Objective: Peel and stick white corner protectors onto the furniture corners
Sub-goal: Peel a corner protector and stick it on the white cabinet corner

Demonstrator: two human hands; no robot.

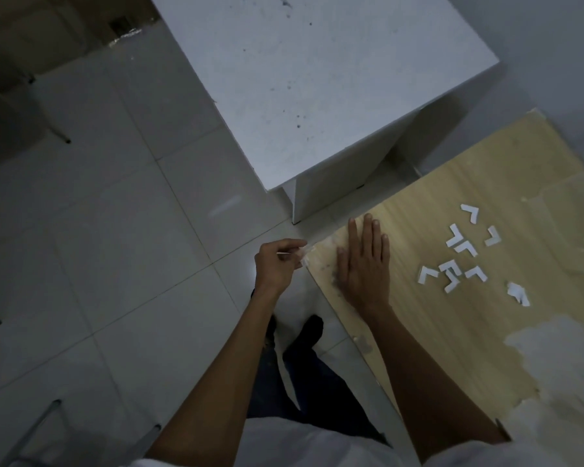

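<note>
A light wooden tabletop [452, 298] fills the right side. Several white L-shaped corner protectors [466, 251] lie loose on it, with a crumpled bit of white backing paper [518, 293] beside them. My right hand [364, 264] lies flat on the wood, fingers straight, just inside the table's near-left corner [309, 256]. My left hand [277, 264] is at that corner, its fingertips pinching a small white protector [300, 256] against the corner's edge.
A white speckled table [317, 79] stands beyond the wooden one, with a narrow gap between them. Pale tiled floor [115, 230] spreads to the left, with chair legs [58, 133] at its far left. My legs and dark shoes [311, 328] are below the corner.
</note>
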